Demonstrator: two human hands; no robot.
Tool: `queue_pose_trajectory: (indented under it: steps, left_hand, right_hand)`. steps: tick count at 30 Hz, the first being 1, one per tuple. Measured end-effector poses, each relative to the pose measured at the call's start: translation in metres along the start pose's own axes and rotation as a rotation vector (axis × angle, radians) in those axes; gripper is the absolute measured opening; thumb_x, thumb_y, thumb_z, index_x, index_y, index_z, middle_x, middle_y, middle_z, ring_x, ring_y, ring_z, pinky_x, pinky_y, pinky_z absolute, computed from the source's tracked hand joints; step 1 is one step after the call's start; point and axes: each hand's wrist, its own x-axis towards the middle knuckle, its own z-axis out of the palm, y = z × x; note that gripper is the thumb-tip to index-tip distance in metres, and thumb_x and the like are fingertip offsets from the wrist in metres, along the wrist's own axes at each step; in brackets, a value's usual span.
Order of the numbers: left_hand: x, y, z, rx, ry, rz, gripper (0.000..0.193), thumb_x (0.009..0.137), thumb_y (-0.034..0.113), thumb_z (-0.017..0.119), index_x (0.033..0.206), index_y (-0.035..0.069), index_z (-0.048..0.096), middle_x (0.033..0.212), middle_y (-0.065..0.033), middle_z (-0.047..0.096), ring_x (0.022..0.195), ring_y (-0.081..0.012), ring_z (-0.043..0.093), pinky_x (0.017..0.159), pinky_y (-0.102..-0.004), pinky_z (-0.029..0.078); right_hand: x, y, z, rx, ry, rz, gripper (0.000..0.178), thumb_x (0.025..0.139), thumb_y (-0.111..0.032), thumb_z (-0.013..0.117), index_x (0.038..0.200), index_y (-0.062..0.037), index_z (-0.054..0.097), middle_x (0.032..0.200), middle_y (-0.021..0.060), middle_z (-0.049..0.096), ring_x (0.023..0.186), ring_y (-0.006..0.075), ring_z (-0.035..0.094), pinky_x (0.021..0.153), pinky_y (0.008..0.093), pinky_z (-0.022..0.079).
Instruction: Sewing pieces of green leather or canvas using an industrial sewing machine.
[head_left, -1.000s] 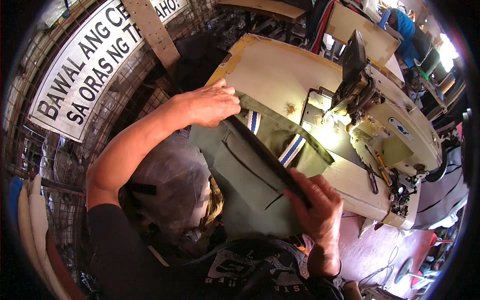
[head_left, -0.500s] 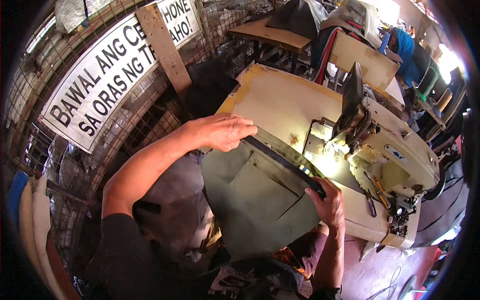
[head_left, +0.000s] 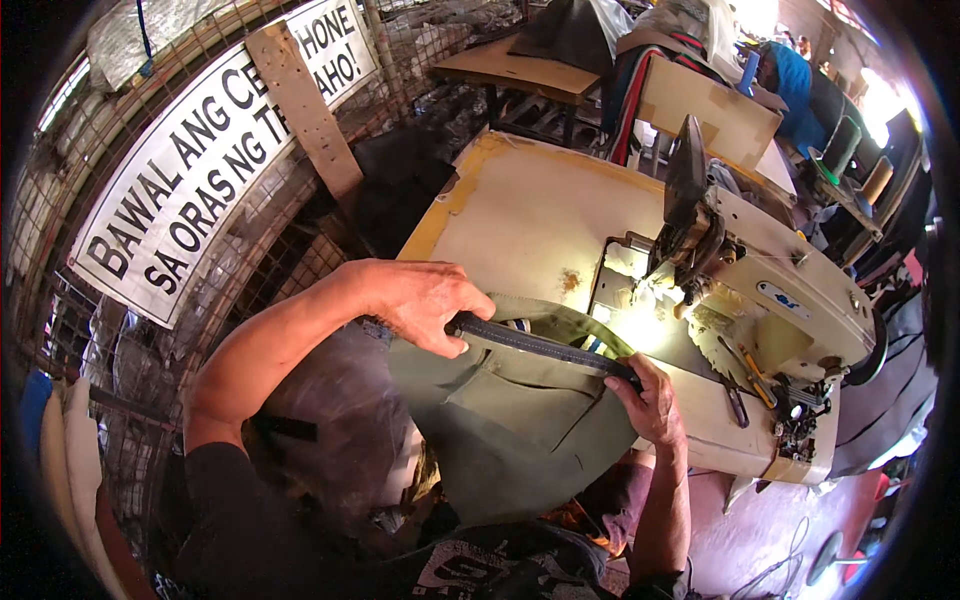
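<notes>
An olive-green fabric piece (head_left: 520,420) hangs between my hands in front of the sewing table, with straight seams or slits across its face. Along its upper edge runs a dark stitched strip (head_left: 540,343), and behind it a second green layer shows with small pale-and-blue bits inside. My left hand (head_left: 430,305) pinches the strip's left end. At the right end, my right hand (head_left: 652,400) grips the edge with its thumb on the near side. A beige sewing machine (head_left: 790,270) stands just beyond, its lamp lighting the needle area.
The pale sewing table (head_left: 540,210) spreads behind the fabric. Scissors (head_left: 735,400) and an orange-handled tool (head_left: 762,385) lie by the machine base. A wire-mesh wall with a white sign (head_left: 190,190) rises at left. A cardboard box (head_left: 710,112) sits at the back right.
My left hand has moved down and slightly left, its end of the strip lowered. The upper edge has opened more, so the layer behind shows. My right hand keeps its grip.
</notes>
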Motion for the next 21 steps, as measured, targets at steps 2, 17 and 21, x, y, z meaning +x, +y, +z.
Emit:
queue_pose_trajectory:
  steps: [2,17,21]
  left_hand:
    - [-0.004,0.003,-0.005,-0.034,0.001,-0.001,0.023,0.077,0.017,0.069,0.085,0.0,0.055,0.073,-0.0154,0.057,0.077,-0.0328,0.06,0.069,-0.0432,0.046]
    - [0.007,-0.02,0.039,0.623,0.191,-0.011,0.026,0.08,0.003,0.062,0.106,0.006,0.063,0.092,-0.0083,0.059,0.09,-0.0247,0.053,0.082,-0.0372,0.042]
    - [0.001,-0.023,0.033,0.252,0.446,0.052,0.039,0.087,-0.005,0.049,0.125,0.002,0.06,0.11,-0.0166,0.064,0.107,-0.0329,0.061,0.091,-0.0407,0.05]
  right_hand:
    - [-0.002,0.004,-0.002,0.004,0.0,-0.026,0.029,0.089,-0.02,0.073,0.107,0.0014,0.063,0.095,0.018,0.066,0.087,0.0355,0.066,0.075,0.0392,0.052]
    - [-0.008,0.015,-0.006,0.168,-0.232,0.014,0.036,0.08,-0.014,0.082,0.11,-0.0001,0.067,0.097,0.0092,0.064,0.093,0.0203,0.062,0.081,0.0328,0.048]
    - [-0.006,0.011,-0.002,0.263,-0.104,-0.174,0.045,0.084,-0.019,0.079,0.126,-0.0082,0.067,0.087,0.0111,0.062,0.085,0.0249,0.06,0.077,0.0387,0.048]
